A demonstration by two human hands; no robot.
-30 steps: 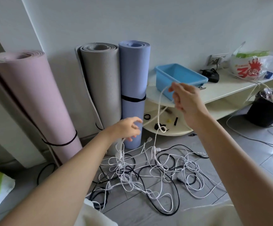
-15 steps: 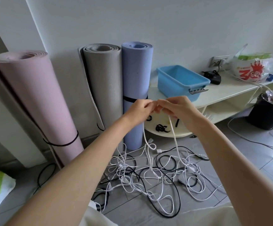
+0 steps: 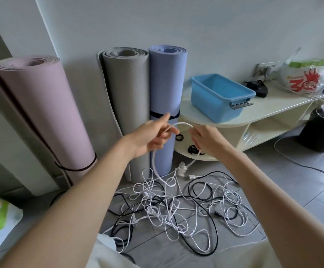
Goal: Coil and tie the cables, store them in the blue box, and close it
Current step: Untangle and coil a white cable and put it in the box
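both hands are up in front of the rolled mats with a white cable (image 3: 180,123) arched between them. the left hand (image 3: 153,135) has the cable running across its palm and under loosely curled fingers, the index finger sticking out straight toward the wall. the right hand (image 3: 205,139) has its fingers closed around the other end of the arch, the cable dropping out below the fist. from both hands the cable hangs down to the floor, where its white plug (image 3: 182,167) dangles just above the tiles.

below lies a tangle of cables (image 3: 176,206), thin white ones looped over thicker black ones, spread across the grey floor tiles.

the blue box (image 3: 219,95) sits open on the top of a low cream shelf unit (image 3: 269,111), beyond the right hand and apart from it, a metal latch on its near end. black cable ties (image 3: 193,149) lie on the lower shelf, near the right hand.

against the wall stand a pink mat (image 3: 41,117), a grey mat (image 3: 128,97) and a blue-violet mat (image 3: 167,84), upright and rolled. a printed plastic bag (image 3: 304,78) rests at the far end of the shelf top, and a black bin (image 3: 319,132) stands on the floor beside the unit.
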